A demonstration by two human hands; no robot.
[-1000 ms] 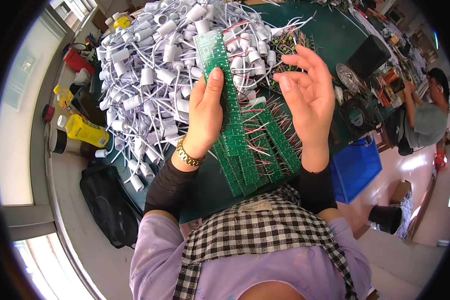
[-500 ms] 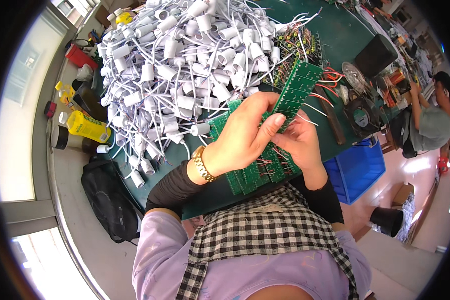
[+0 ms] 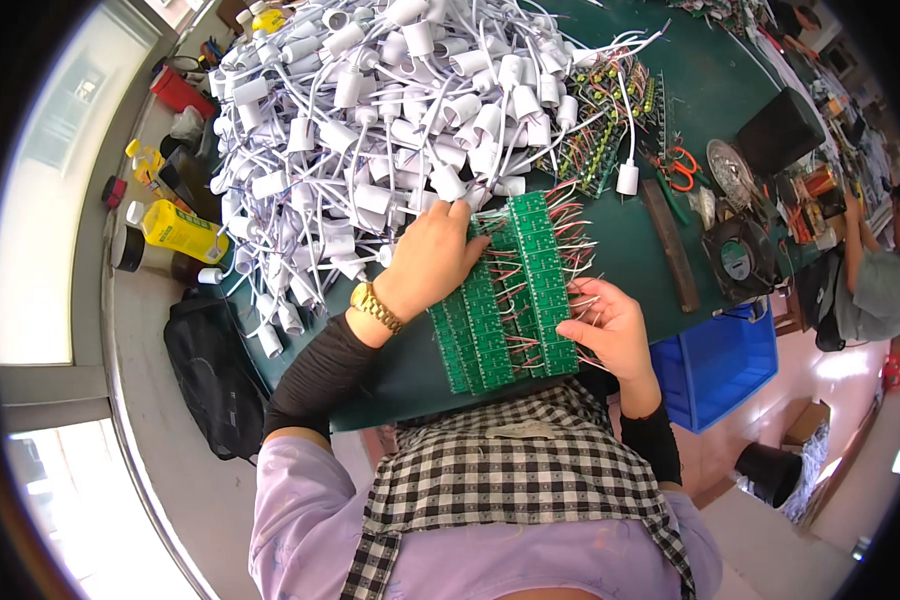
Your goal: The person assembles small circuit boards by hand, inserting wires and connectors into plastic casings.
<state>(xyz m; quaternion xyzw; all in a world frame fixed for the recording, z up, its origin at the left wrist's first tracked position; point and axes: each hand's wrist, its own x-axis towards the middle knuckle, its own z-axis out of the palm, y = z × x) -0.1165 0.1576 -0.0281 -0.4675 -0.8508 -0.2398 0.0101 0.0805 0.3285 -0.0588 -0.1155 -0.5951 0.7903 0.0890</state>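
Several green circuit board strips (image 3: 483, 325) lie side by side on the table in front of me, red and white wires coming off their edges. The rightmost strip (image 3: 538, 250) overlaps the others. My right hand (image 3: 613, 330) pinches that strip's right edge near its lower end, thumb on top and fingers among the wires. My left hand (image 3: 430, 262) is closed at the far end of the strips to the left, with its thumb on the boards. Its fingertips are partly hidden. Just beyond it rises a heap of white lamp holders (image 3: 370, 198) with cables.
A wooden bar (image 3: 670, 245), orange-handled scissors (image 3: 682, 168) and a fan (image 3: 740, 250) lie on the right. Wired components (image 3: 600, 140) sit farther back. A blue crate (image 3: 715, 365) stands below the right table edge. Yellow bottles (image 3: 185, 232) and a black bag (image 3: 210, 375) are left.
The board strip held up in both hands is now down on the others. My left hand has moved left and away from it, while my right hand stays at its right edge.
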